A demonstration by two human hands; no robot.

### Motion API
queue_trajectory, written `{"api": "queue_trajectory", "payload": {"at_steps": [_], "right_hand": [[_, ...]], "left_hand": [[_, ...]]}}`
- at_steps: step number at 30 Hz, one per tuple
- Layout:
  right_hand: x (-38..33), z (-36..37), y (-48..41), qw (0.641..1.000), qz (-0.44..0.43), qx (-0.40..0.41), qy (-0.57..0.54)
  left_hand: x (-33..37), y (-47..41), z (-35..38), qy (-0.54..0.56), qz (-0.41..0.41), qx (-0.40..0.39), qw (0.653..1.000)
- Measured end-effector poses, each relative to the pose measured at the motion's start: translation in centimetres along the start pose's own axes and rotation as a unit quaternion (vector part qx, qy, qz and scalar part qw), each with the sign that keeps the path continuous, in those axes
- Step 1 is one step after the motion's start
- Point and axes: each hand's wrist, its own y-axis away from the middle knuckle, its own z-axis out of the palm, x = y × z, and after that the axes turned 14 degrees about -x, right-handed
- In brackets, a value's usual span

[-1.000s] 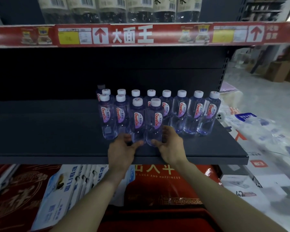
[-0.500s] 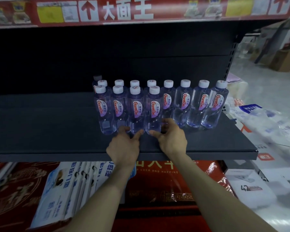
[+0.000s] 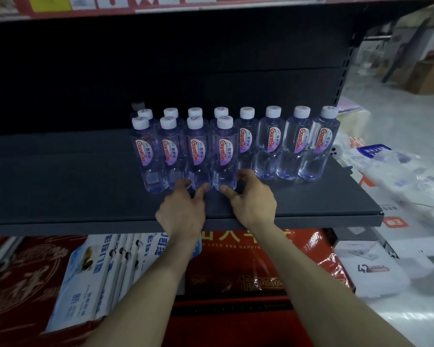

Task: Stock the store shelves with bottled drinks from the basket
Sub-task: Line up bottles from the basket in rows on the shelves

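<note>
Touching front-row bottles [image 3: 198, 156] on the dark shelf [image 3: 60, 186], I keep left hand [image 3: 182, 211] and right hand [image 3: 252, 201] spread loose, fingertips at bases, gripping nothing.

Your bottles [image 3: 223, 151] stand on the shelf [image 3: 60, 186], right of its middle: four in front, a longer row behind running rightward. Your left hand [image 3: 183, 211] and right hand [image 3: 251, 204] sit just before the front row, fingertips at the bases.

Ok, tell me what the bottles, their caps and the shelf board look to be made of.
Bottles: clear glossy plastic, likely; you see through them. Caps: white opaque plastic, apparently ribbed. Shelf board: dark matte, probably painted metal, judging by its thin folded front lip.
</note>
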Motion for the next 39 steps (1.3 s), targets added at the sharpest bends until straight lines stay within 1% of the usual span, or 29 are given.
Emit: {"api": "queue_trajectory", "payload": {"at_steps": [6, 10, 12, 16, 19, 20, 23, 24, 26, 30, 34, 37, 39], "right_hand": [[0.1, 0.1, -0.1, 1.0, 0.009, -0.009, 0.016], [-0.1, 0.1, 0.0, 0.999, 0.012, -0.028, 0.019], [-0.5, -0.2, 0.0, 0.998, 0.021, -0.05, 0.022], [-1.5, -1.5, 0.9, 0.993, 0.039, -0.107, 0.002], [-1.7, -2.8, 3.2, 0.99, 0.013, -0.142, -0.005], [-1.6, -3.4, 4.2, 0.99, 0.001, -0.143, 0.001], [-1.3, -5.5, 7.3, 0.992, -0.03, -0.121, 0.038], [-1.2, -6.1, 8.2, 0.991, -0.035, -0.117, 0.049], [-0.9, -7.1, 10.3, 0.989, -0.036, -0.13, 0.057], [-0.2, -7.3, 15.1, 0.978, -0.052, -0.183, 0.085], [1.4, -5.8, 19.5, 0.964, -0.042, -0.241, 0.103], [3.6, -3.9, 22.0, 0.948, -0.018, -0.298, 0.112], [5.3, -2.8, 23.5, 0.926, -0.002, -0.352, 0.135]], "left_hand": [[0.1, 0.2, 0.1, -0.003, 0.0, 0.011, 1.0], [0.3, 0.5, -0.4, 0.001, -0.003, -0.004, 1.0], [0.2, 0.5, -0.8, 0.007, 0.002, -0.027, 1.0], [-0.2, 0.6, -2.4, 0.038, 0.017, -0.11, 0.993], [-0.2, 1.7, -4.6, 0.149, 0.017, -0.132, 0.98], [-0.2, 2.4, -5.3, 0.17, 0.018, -0.141, 0.975], [-0.4, 5.6, -7.1, 0.154, 0.014, -0.19, 0.969], [-0.6, 7.0, -7.6, 0.165, 0.018, -0.204, 0.965], [-1.0, 10.0, -8.5, 0.18, 0.04, -0.218, 0.958], [-2.3, 15.5, -9.3, 0.107, 0.074, -0.266, 0.955], [-3.5, 19.7, -8.7, 0.023, 0.109, -0.321, 0.941], [-5.5, 21.6, -7.3, -0.018, 0.103, -0.351, 0.931], [-7.2, 22.6, -6.2, -0.06, 0.084, -0.392, 0.914]]}}
